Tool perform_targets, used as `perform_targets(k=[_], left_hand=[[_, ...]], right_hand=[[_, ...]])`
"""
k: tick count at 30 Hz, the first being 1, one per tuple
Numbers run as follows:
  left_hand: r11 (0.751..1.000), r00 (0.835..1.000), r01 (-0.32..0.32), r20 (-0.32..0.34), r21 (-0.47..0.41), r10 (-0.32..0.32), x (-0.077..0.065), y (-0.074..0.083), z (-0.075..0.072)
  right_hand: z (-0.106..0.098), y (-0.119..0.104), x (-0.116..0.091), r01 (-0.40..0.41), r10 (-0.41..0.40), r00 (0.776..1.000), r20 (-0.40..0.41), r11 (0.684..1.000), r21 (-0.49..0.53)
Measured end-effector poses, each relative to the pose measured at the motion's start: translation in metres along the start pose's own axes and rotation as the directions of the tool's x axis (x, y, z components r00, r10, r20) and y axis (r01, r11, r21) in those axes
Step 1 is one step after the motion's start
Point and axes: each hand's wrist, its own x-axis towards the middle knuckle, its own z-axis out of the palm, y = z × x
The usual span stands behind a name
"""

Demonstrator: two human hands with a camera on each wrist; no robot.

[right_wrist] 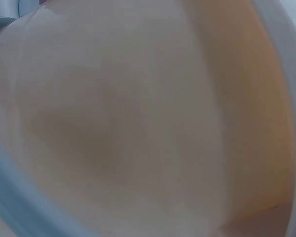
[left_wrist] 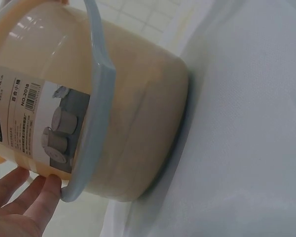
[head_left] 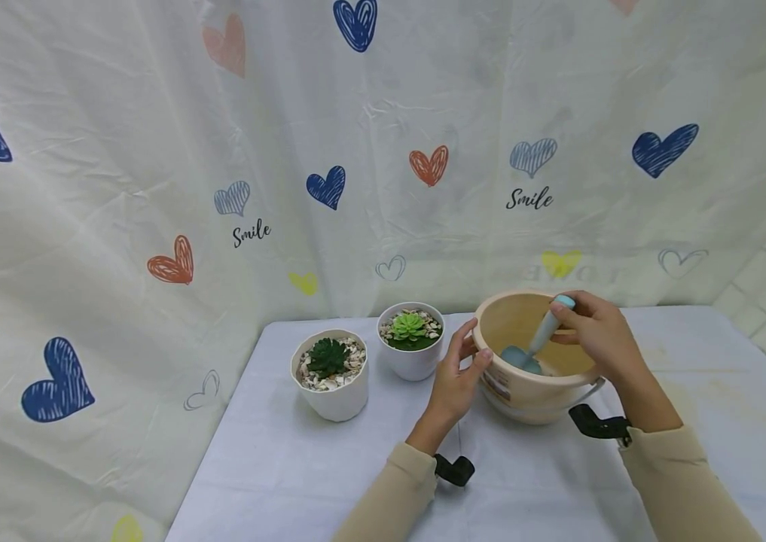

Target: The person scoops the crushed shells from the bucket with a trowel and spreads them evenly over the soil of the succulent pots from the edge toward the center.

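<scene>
A beige plastic bucket (head_left: pixel 533 391) stands upright on the table, with a pale blue bail handle (left_wrist: pixel 101 98) hanging down its side. My right hand (head_left: pixel 596 335) grips the handle of a blue hand trowel (head_left: pixel 545 331) over the bucket's right side. The trowel slants down to the left, its blade inside the bucket. My left hand (head_left: pixel 456 373) rests against the bucket's left side, thumb and fingers spread near the rim. Its fingertips (left_wrist: pixel 45 195) touch the wall beside a printed label (left_wrist: pixel 39 123). The bucket's wall (right_wrist: pixel 128 118) fills the right wrist view, blurred.
Left of the bucket stand two white pots: one with a dark green succulent (head_left: pixel 328 357) among pebbles, one behind it with a light green succulent (head_left: pixel 409 327). A white cloth covers the table (head_left: pixel 274 482). A curtain printed with hearts (head_left: pixel 369 113) hangs behind.
</scene>
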Motion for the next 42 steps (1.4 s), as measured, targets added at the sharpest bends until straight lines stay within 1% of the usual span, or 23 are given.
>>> perform_targets(k=[6,9,11,12,16,19,22,24,26,35,37,42], left_hand=[[1.000,1.000,-0.005,0.003,0.004,0.005,0.000,-0.001,0.000],[1.000,1.000,-0.006,0.004,0.002,0.006,0.000,-0.001,0.000],[1.000,1.000,-0.009,0.004,0.001,0.009,0.000,-0.001,0.000],[1.000,1.000,-0.009,0.004,0.000,0.009,0.000,-0.001,0.000],[1.000,1.000,-0.007,0.004,-0.002,0.007,-0.001,-0.001,0.001],[1.000,1.000,-0.003,0.003,-0.002,0.003,-0.001,-0.001,0.001],[1.000,1.000,-0.001,0.002,0.003,0.001,-0.001,-0.001,0.001],[1.000,1.000,-0.001,0.001,0.004,0.001,-0.001,0.000,0.001],[1.000,1.000,0.001,0.000,0.002,-0.001,-0.001,0.000,0.001],[1.000,1.000,0.013,0.007,0.002,-0.013,-0.002,0.000,0.001],[1.000,1.000,0.006,0.006,0.007,-0.006,-0.002,0.000,0.001],[1.000,1.000,-0.013,0.000,0.003,0.013,-0.001,-0.001,0.001]], right_hand=[[-0.003,0.003,0.000,-0.024,0.032,0.997,-0.070,0.993,0.115],[-0.003,0.003,0.000,-0.026,0.051,0.994,-0.100,0.972,0.232],[-0.003,0.004,-0.001,-0.017,0.059,0.990,-0.124,0.949,0.315],[-0.003,0.004,-0.001,-0.011,0.065,0.988,-0.137,0.932,0.361],[-0.004,0.003,-0.002,-0.001,0.101,0.976,-0.192,0.887,0.462],[-0.006,0.003,-0.002,0.001,0.147,0.962,-0.231,0.843,0.538],[-0.010,0.004,-0.003,0.013,0.183,0.950,-0.253,0.784,0.620],[-0.013,0.004,-0.005,0.013,0.202,0.945,-0.256,0.761,0.649],[-0.015,0.004,-0.006,0.008,0.216,0.943,-0.254,0.747,0.665],[-0.021,0.007,-0.008,0.010,0.246,0.932,-0.268,0.721,0.693],[-0.023,0.009,-0.009,0.021,0.242,0.932,-0.269,0.705,0.709],[-0.028,0.013,-0.010,0.058,0.224,0.938,-0.264,0.650,0.758]])
